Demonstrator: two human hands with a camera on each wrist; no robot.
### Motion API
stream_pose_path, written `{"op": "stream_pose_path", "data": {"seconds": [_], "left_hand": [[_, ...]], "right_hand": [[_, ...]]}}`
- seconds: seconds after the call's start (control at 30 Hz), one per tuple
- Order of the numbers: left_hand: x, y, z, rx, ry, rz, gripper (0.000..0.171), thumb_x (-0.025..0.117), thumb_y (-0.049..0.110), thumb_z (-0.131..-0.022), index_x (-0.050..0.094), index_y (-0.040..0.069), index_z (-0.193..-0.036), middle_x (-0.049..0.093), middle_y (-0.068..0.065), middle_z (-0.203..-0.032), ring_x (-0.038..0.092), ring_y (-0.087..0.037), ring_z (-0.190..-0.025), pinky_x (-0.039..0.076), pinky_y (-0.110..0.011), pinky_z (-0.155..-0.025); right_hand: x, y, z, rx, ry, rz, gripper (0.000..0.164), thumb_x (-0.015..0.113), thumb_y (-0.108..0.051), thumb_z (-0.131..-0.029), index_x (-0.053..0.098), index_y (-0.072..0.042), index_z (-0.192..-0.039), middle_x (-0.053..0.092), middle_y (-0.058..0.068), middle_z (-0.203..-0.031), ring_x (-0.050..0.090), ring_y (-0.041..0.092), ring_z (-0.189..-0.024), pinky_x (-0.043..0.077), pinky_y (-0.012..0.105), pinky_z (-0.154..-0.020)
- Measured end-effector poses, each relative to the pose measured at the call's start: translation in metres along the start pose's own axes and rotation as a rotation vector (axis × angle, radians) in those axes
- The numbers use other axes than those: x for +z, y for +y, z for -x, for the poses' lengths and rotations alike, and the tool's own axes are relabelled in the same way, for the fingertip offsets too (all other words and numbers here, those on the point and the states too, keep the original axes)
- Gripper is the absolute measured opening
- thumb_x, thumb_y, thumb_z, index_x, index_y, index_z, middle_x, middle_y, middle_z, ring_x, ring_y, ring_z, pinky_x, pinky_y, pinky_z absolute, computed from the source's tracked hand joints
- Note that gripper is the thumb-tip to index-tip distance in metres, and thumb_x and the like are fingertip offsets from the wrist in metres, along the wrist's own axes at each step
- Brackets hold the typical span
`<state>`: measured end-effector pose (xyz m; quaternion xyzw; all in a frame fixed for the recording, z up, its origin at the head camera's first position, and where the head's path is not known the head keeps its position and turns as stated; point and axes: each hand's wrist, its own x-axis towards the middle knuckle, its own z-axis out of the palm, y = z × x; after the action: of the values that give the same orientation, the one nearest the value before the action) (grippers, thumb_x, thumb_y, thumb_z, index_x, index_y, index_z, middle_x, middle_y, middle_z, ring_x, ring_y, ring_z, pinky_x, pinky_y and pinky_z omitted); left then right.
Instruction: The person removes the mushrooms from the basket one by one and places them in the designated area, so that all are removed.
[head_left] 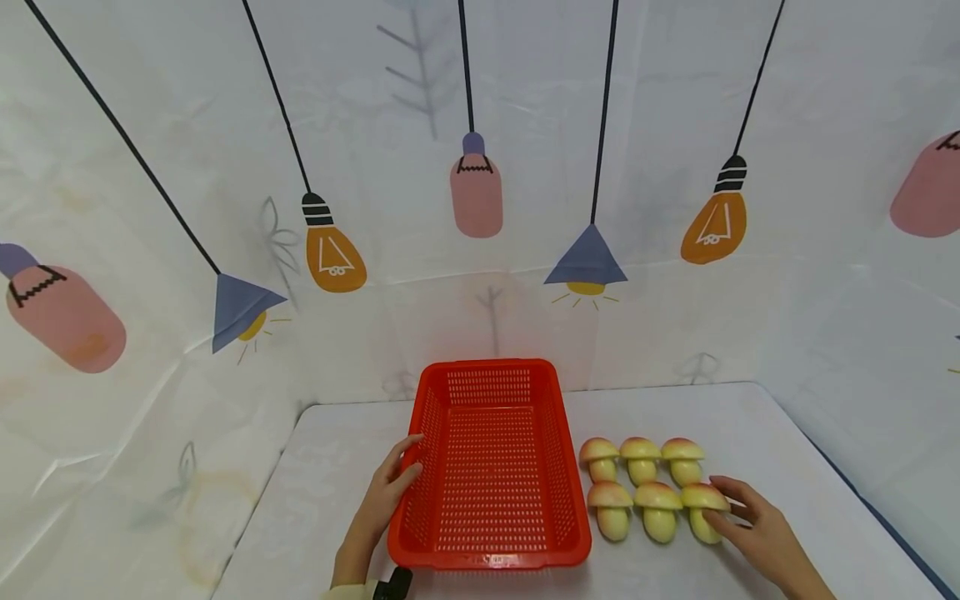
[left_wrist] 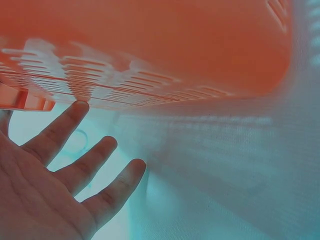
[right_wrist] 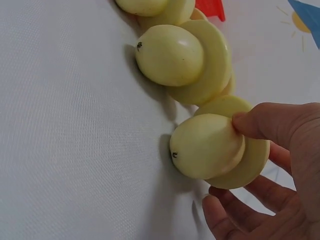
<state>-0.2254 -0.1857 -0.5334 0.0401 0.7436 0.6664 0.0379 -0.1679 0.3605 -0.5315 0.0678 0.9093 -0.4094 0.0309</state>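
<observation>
The red plastic basket (head_left: 490, 554) stands on the table, its slotted floor bare. My left hand (head_left: 385, 492) is at its left side, thumb and index finger touching the rim. In the left wrist view, the other fingers (left_wrist: 85, 167) are straight and spread beside the basket's outer wall (left_wrist: 200, 45). To the right of the basket lie two rows of toy mushrooms with yellow stems and reddish caps. My right hand (head_left: 765, 533) pinches the near-row rightmost mushroom (head_left: 705, 497), thumb on its stem and fingers round its cap. In the right wrist view, this mushroom (right_wrist: 207, 145) appears beside its neighbour (right_wrist: 172, 55).
A white table (head_left: 795, 467) carries everything, with its right edge beyond the right hand. Behind it hangs a pale sheet (head_left: 652, 333) printed with lamps and bulbs, which also runs along both sides. A dark band (head_left: 393, 583) is on the left wrist.
</observation>
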Motion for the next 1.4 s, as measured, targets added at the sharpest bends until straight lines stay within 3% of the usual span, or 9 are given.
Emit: {"op": "stream_pose_path", "data": {"seconds": [0.13,0.47,0.7,0.83,1.03,1.4], "left_hand": [[-0.001,-0.002,-0.001,0.014,-0.01,0.009,0.05,0.056,0.018,-0.106,0.043,0.016,-0.155,0.054,-0.027,-0.142,0.065,-0.036,-0.112,0.058,-0.031,-0.084],[-0.002,-0.002,-0.002,0.027,0.007,-0.011,0.05,0.057,0.019,-0.105,0.046,0.018,-0.154,0.054,-0.024,-0.145,0.064,-0.032,-0.113,0.057,-0.029,-0.084],[-0.003,0.004,0.001,0.056,0.065,-0.151,0.06,0.062,0.028,-0.103,0.041,0.03,-0.159,0.046,-0.014,-0.159,0.06,-0.031,-0.125,0.055,-0.027,-0.085],[-0.005,0.006,0.002,0.063,0.085,-0.228,0.064,0.061,0.034,-0.104,0.033,0.037,-0.161,0.053,-0.014,-0.153,0.059,-0.034,-0.128,0.057,-0.032,-0.085],[-0.005,0.008,0.003,0.059,0.079,-0.249,0.065,0.058,0.035,-0.105,0.027,0.04,-0.162,0.053,-0.019,-0.15,0.058,-0.037,-0.129,0.056,-0.041,-0.091],[-0.003,0.006,0.003,0.042,0.09,-0.26,0.067,0.059,0.036,-0.104,0.027,0.034,-0.164,0.053,-0.02,-0.15,0.061,-0.037,-0.126,0.057,-0.047,-0.092]], "right_hand": [[-0.001,-0.002,0.0,0.026,-0.021,-0.002,0.079,0.071,-0.043,-0.097,0.039,0.007,-0.149,0.041,0.036,-0.151,0.051,0.056,-0.13,0.06,0.04,-0.086],[-0.003,0.0,0.0,0.018,-0.027,-0.012,0.082,0.071,-0.046,-0.096,0.038,0.005,-0.151,0.041,0.036,-0.152,0.049,0.056,-0.132,0.06,0.04,-0.086],[-0.007,-0.001,0.001,-0.024,-0.004,0.017,0.078,0.07,-0.045,-0.097,0.042,0.006,-0.148,0.048,0.034,-0.148,0.051,0.049,-0.129,0.058,0.048,-0.089],[-0.009,-0.002,0.001,-0.042,-0.011,0.017,0.077,0.07,-0.044,-0.097,0.042,0.006,-0.148,0.047,0.035,-0.147,0.051,0.052,-0.129,0.059,0.044,-0.087],[-0.007,0.0,0.0,-0.055,-0.023,0.002,0.07,0.073,-0.033,-0.097,0.044,0.007,-0.147,0.045,0.036,-0.148,0.055,0.055,-0.125,0.06,0.036,-0.081],[-0.004,-0.002,0.0,-0.069,-0.008,0.027,0.071,0.077,-0.03,-0.094,0.046,0.008,-0.145,0.048,0.036,-0.146,0.059,0.052,-0.12,0.06,0.035,-0.079]]}}
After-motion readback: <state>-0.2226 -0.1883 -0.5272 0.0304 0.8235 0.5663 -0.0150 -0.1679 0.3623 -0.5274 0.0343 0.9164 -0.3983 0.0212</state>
